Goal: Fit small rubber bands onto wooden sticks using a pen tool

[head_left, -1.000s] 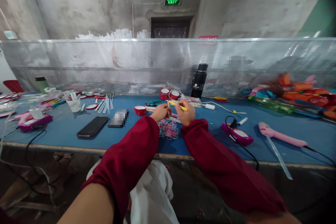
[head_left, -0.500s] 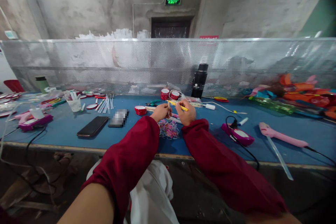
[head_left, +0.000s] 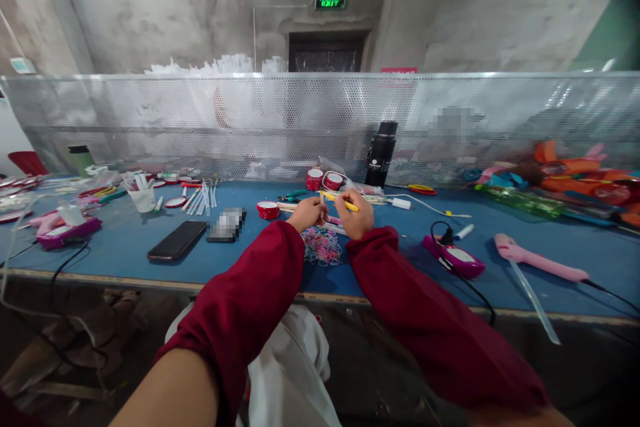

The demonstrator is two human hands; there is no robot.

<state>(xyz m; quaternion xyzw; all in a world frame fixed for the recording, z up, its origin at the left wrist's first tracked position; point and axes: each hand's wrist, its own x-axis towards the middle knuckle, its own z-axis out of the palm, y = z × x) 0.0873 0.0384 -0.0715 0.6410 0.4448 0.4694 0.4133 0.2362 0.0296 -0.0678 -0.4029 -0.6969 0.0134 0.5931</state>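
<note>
My right hand (head_left: 356, 215) is closed around a thin yellow stick (head_left: 339, 201) held level above the blue table (head_left: 250, 260). My left hand (head_left: 306, 213) is pinched shut at the stick's left end, where a thin pale piece stands upright. Both arms wear dark red sleeves. Just below the hands lies a heap of coloured rubber bands (head_left: 321, 245).
A black phone (head_left: 177, 241) lies left of my arms, red tape rolls (head_left: 267, 209) and a black flask (head_left: 379, 154) behind the hands. A purple device with a black cable (head_left: 453, 257) and a pink tool (head_left: 535, 259) lie right. A perforated metal screen (head_left: 300, 120) closes the back.
</note>
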